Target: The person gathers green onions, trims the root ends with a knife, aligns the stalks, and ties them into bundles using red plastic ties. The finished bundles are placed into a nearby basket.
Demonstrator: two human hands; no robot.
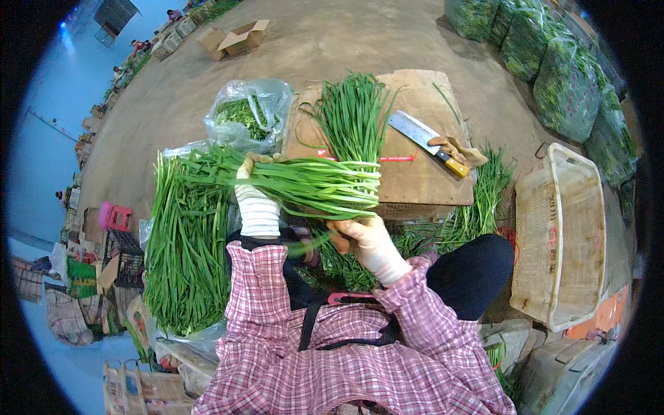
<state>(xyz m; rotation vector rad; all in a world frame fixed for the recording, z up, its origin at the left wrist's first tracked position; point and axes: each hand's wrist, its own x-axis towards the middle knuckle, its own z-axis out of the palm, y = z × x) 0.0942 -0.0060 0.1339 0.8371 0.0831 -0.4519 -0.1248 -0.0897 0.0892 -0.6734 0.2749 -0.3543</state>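
Observation:
My left hand (pixel 255 192), in a striped glove with brown fingertips, is closed round a bunch of green garlic chives (pixel 316 181) lying sideways, pale ends to the right. Just below those ends is my right hand (pixel 360 238), also gloved, its fingers bent together on some thin green leaves, partly blurred. Behind the bunch, a second bundle of chives (pixel 358 119) rests on a wooden board (pixel 425 187), with red tape (pixel 398 158) showing beside it. A cleaver (pixel 415 132) with a yellow and black handle lies on the board, a brown glove (pixel 459 152) partly over it.
A large pile of chives (pixel 189 249) stands at the left, below a clear plastic bag (pixel 249 111) of greens. Loose chives (pixel 482 192) lie right of the board, near a whitish plastic crate (pixel 557 233). Large bagged greens (pixel 565 88) line the upper right; cardboard boxes (pixel 241 39) sit farther off.

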